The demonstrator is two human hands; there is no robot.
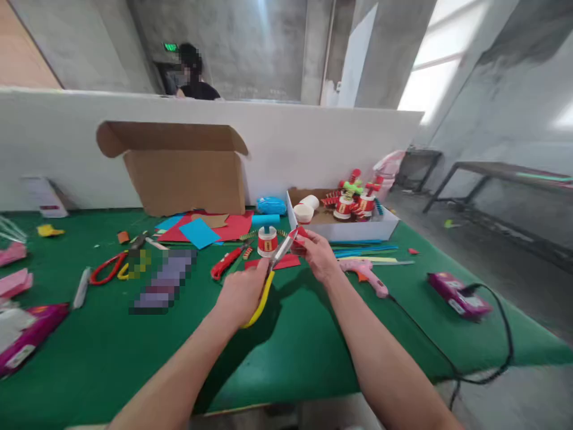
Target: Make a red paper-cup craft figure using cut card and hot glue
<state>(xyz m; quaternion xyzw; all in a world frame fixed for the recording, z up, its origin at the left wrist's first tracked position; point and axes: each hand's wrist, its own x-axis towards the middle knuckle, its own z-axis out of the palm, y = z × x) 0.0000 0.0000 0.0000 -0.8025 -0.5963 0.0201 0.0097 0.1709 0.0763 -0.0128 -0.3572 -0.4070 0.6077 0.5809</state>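
Observation:
My left hand [244,294] is closed round the yellow handles of a pair of scissors [283,251], whose blades point up and to the right. Between the fingers of my right hand [320,255] is a small piece of red paper [299,236], with the blade tips at its edge. Just beyond the scissors stands a red and white paper cup [267,242] with a blue piece on top and striped strips out to its sides. Under the blades a red paper sheet [286,261] lies on the green table [290,346].
An open cardboard box [188,179] stands behind coloured paper. At right, a white box [362,231] holds cups and finished figures. A pink glue gun [367,275] lies near my right wrist, its cord running to a purple pack [459,295]. Red-handled scissors [107,269] lie left. A person [197,77] is behind the partition.

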